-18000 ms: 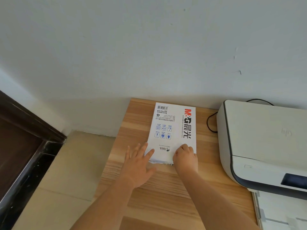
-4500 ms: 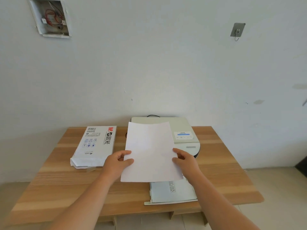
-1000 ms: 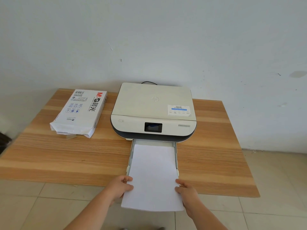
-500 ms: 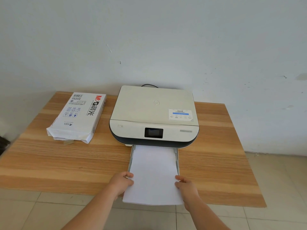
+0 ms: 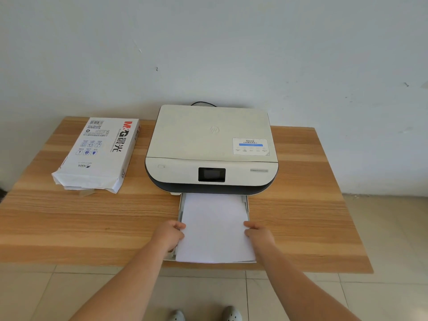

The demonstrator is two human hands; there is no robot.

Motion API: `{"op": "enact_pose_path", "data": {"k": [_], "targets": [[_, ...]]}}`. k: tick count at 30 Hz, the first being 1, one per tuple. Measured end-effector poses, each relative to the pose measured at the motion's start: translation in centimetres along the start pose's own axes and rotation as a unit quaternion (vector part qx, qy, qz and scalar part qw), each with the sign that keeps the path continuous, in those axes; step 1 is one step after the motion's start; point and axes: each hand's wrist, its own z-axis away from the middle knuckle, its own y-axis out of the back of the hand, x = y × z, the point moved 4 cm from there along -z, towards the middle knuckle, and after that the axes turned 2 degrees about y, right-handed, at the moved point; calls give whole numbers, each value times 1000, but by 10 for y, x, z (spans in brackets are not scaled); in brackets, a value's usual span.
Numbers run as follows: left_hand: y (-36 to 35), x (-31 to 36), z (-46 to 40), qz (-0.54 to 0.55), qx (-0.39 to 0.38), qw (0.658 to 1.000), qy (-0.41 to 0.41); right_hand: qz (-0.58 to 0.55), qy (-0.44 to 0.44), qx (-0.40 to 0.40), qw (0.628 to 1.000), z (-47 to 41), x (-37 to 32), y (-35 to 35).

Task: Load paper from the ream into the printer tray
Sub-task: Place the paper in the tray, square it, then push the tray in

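Observation:
A stack of white paper [image 5: 214, 228] lies in the pulled-out tray [image 5: 180, 207] at the front of the cream and black printer [image 5: 212, 147]. The far end of the sheets reaches under the printer body. My left hand [image 5: 169, 236] grips the paper's left edge and my right hand [image 5: 258, 234] grips its right edge, thumbs on top. The opened white ream [image 5: 99, 154], with red and black print, lies flat at the left of the printer.
The wooden table [image 5: 301, 216] stands against a white wall. A black cable [image 5: 203, 103] runs behind the printer. Beige floor tiles [image 5: 382, 297] lie below the table's front edge, and two shoe tips [image 5: 203, 315] show at the bottom.
Both hands have pushed the paper forward into the tray; its near edge, which overhung the table, now sits at the tray's front end.

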Motion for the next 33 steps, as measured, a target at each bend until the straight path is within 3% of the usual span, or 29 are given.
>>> {"op": "enact_pose_path", "data": {"k": [20,33], "targets": [[-7,20,-11,-101,85,987,-94,101,54,-9,993,-1,-29,-3],[-6,17,-12,-115,97,983,-108,174,94,8,980,0,-30,-2]]}}
